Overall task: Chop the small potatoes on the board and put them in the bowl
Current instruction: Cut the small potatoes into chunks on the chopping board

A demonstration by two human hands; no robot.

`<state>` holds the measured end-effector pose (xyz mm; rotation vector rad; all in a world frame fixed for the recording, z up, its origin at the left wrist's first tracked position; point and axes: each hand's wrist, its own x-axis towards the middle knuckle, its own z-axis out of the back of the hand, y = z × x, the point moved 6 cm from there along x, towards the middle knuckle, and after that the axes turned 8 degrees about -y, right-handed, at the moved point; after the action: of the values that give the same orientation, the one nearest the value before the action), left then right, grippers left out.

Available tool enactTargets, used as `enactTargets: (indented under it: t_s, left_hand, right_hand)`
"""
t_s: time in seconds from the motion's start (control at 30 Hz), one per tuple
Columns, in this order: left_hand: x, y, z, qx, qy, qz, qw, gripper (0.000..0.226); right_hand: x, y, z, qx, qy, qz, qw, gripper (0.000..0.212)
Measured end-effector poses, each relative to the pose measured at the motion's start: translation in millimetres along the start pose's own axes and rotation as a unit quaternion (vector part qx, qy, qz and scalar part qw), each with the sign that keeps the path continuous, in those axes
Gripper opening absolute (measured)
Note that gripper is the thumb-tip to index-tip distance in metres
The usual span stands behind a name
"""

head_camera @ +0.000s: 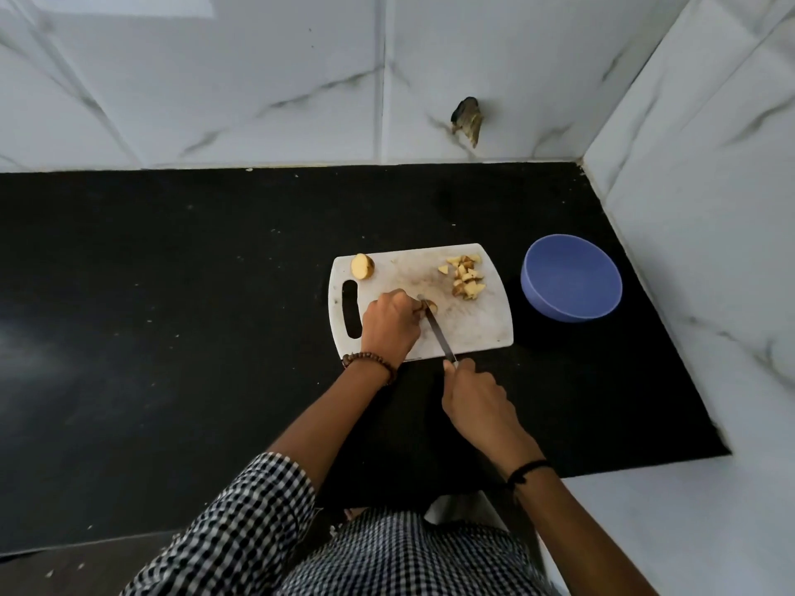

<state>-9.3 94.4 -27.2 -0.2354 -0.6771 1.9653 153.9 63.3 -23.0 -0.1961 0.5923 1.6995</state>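
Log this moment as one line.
phase: chopping | left hand: holds potato piece on board | right hand: grips knife | cut pieces: piled, board's right | potato half: far-left corner | bowl: empty

potato piece (431,307): mostly covered by the left hand (389,326) | knife (438,334): handle buried inside the right hand (477,397) | chopping board (473,324): near-left corner behind that left wrist | dark lump (466,122) on the wall tile (529,71): can't make out what it is

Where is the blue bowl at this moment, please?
In the head view, the blue bowl stands on the black counter, just right of the cutting board, near the right-hand tiled wall.
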Motion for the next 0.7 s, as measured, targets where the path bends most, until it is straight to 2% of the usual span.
enactTargets:
  t_s: [0.2, 0.3, 0.5, 0.7]
  left_hand:
    - [-0.3, -3.4, 2.5, -0.005, 0.0, -0.023, 1.0, 0.019]
    - [-0.7, -3.3, 2.7, -0.008, -0.005, -0.02, 1.0, 0.019]
    - [0.6, 1.2, -1.0, -0.023, -0.009, -0.008, 1.0, 0.018]
    - [2.6, 0.6, -3.8, -0.001, 0.004, -0.007, 1.0, 0.026]
  right_hand:
    - [-10.4, -2.9, 1.8, -0.011, 0.02, -0.028, 0.999, 0.034]
    - [-16.5, -10.7, 7.0, -0.003, 0.023, -0.014, 1.0, 0.035]
    - [-11.8, -18.4, 22.7, 0.045, -0.003, 0.017, 0.999, 0.042]
    - [4.8, -25.2, 32.0, 0.11, -0.024, 0.021, 0.993, 0.042]
